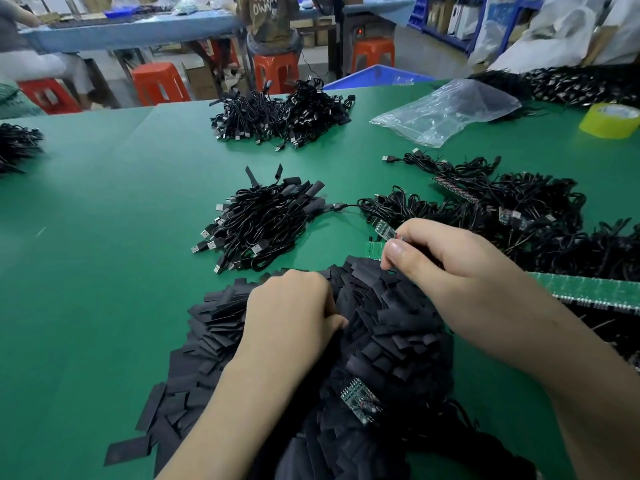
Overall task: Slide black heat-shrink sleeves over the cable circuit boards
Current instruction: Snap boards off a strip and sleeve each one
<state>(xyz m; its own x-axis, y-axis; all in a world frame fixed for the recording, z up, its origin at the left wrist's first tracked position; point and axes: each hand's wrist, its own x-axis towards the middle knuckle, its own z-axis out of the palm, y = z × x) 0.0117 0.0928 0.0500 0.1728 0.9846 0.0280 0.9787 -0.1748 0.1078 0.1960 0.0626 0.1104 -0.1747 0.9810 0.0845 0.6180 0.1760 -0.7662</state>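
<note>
A person's two hands work over a heap of flat black heat-shrink sleeves (381, 327) on a green surface (104, 237). The right hand (446, 268) pinches the end of a small circuit board (383, 231) on a black cable, held just above the heap's far edge. The left hand (294, 313) rests curled, fingers buried among the sleeves; whether it holds one cannot be told. A second board (358, 398) lies on the heap. Beyond sits a bundle of sleeved cables (259, 223); tangled bare cables (519, 202) lie to the right.
</note>
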